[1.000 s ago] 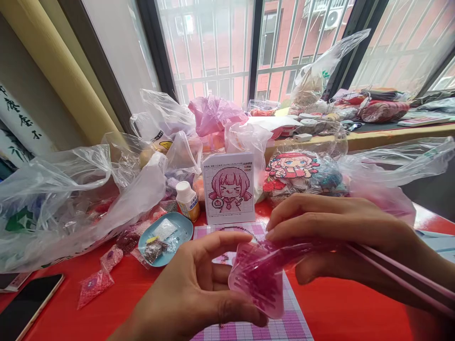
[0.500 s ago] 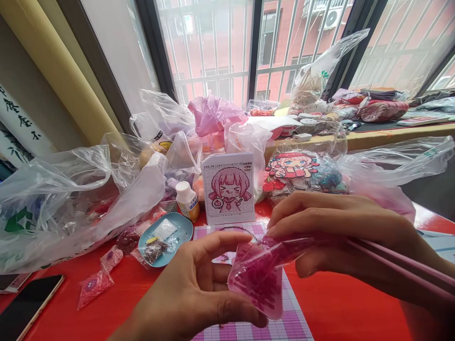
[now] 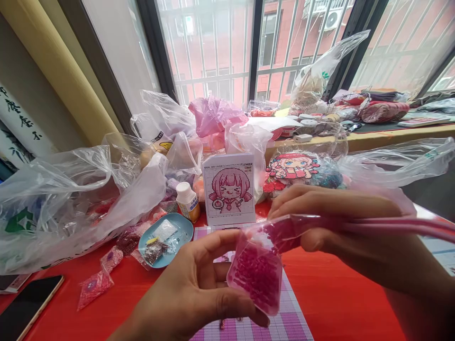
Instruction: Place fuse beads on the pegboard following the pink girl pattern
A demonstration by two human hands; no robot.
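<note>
My left hand (image 3: 199, 289) holds a small clear tray (image 3: 272, 310) between thumb and fingers. Magenta beads (image 3: 254, 272) lie in it. My right hand (image 3: 341, 208) grips a small clear plastic bag (image 3: 284, 232), whose magenta contents show through, right above the tray's far side. Along that same hand run two long pink strips like tweezers (image 3: 398, 227), pointing out to the right. Below both hands lies a pink and white gridded canvas (image 3: 291, 322), with some dark beadwork partly hidden by my left hand.
A pattern card (image 3: 229, 189) with a cartoon figure stands upright behind the canvas. Left of it are a white-capped bottle (image 3: 187, 201), a blue dish (image 3: 186, 227) with small packets, bead packets (image 3: 94, 286), and a phone (image 3: 31, 308). Plastic bags (image 3: 81, 189) crowd the back and left.
The magenta beads in the tray show more fully now. My right hand has turned, swinging the pink strips upward and closer together, and the bag has lifted slightly.
</note>
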